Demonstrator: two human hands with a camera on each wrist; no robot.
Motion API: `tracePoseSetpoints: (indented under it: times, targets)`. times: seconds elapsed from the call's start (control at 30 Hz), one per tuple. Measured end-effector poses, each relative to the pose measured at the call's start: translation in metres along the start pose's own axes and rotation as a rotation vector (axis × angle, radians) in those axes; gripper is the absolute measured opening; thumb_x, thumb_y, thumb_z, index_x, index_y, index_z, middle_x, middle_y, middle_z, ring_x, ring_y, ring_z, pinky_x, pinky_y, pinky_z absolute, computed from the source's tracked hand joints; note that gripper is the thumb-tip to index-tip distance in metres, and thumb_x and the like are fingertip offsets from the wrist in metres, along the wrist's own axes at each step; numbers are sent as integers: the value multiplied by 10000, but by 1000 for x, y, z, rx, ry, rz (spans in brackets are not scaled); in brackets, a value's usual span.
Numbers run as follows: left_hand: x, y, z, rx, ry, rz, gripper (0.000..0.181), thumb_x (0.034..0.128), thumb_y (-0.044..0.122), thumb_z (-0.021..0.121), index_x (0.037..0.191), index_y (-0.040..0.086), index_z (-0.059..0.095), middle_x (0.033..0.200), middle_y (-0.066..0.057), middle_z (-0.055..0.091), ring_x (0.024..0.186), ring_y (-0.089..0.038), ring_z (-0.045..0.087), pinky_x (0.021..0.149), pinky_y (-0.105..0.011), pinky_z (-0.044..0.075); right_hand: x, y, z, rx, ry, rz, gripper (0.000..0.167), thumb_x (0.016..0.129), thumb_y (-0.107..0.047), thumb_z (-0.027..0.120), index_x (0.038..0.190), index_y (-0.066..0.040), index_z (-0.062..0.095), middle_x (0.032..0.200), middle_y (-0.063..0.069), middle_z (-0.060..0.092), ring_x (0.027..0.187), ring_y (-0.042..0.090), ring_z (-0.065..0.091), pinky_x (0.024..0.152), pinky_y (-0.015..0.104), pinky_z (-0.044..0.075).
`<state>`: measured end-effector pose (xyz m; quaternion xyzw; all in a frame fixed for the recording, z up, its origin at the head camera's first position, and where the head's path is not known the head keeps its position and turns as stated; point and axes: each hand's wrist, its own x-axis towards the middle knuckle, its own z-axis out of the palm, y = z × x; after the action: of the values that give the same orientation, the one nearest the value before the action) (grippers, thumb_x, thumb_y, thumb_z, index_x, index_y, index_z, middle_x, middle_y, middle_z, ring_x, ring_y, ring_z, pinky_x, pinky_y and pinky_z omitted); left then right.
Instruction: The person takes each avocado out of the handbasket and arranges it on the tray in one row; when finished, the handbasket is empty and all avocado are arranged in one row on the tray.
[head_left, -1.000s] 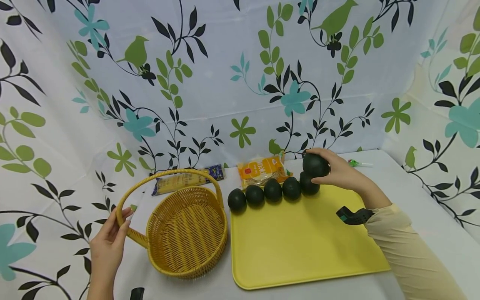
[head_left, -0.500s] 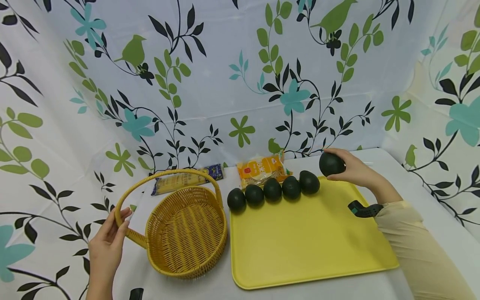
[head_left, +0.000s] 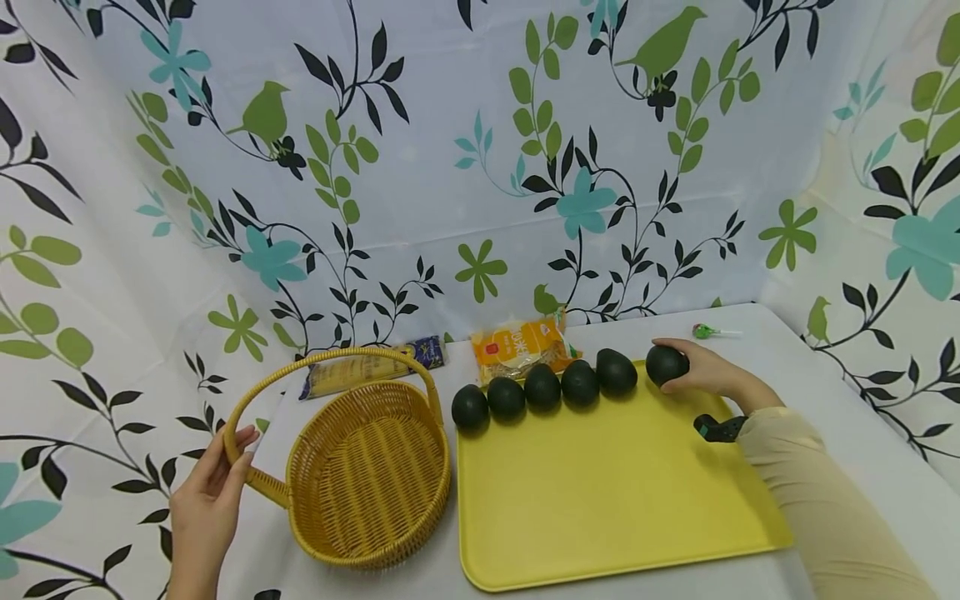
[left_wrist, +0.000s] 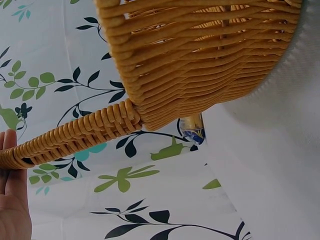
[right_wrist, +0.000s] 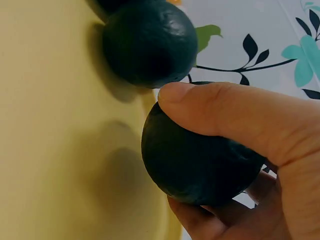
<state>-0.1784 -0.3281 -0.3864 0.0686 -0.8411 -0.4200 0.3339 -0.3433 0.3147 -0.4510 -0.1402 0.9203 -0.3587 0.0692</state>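
Observation:
My left hand holds the arched handle of a yellow wicker basket at its left side. In the left wrist view, the fingers are on the handle, beside the basket wall. At the far right of a yellow tray, my right hand grips a dark green avocado. The right wrist view shows thumb and fingers around this avocado, close to another avocado. Several more avocados form a row along the tray's far edge.
Behind the basket lies a pack of dried noodles. An orange food bag sits behind the avocado row. A small lollipop lies at the back right. Patterned cloth rises behind and beside the white table.
My right hand has carried the avocado from above the row's right end to the right, then lowered it to the tray's far right edge. The left hand stays on the basket handle.

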Motion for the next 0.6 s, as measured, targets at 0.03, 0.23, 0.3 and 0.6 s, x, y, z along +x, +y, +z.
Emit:
tracePoseSetpoints:
  times: [0.03,0.23,0.3,0.6]
  targets:
    - [0,0,0,-1,-3,-6,490,899,81,618,1363,194,508,1125,233,619,1036,177,542,832,36,440,1,1,2,-2,-1,4,866,761,-239,767,1462,-51,295,1465,290,293,1269,486,377,1017,636,387]
    - [-1,-1,0,-3,2,11,497,891,57,622,1358,192,515,1116,243,616,1032,176,546,830,32,444,8,2,6,-20,-2,-28,844,755,-217,753,1447,-25,309,1454,299,301,1294,487,330,1060,661,315]
    - [-1,-1,0,-6,2,12,495,893,62,621,1358,195,515,1116,242,616,1032,174,547,831,31,445,11,3,8,-26,-9,-46,839,756,-203,749,1443,-10,307,1451,306,302,1299,490,320,1066,663,301]
    - [-1,-1,-1,-40,-1,46,500,883,14,617,1348,176,527,1108,251,620,1045,157,558,849,16,451,21,9,16,7,-11,-95,844,737,-132,745,1439,8,298,1441,319,293,1303,494,300,1074,660,284]
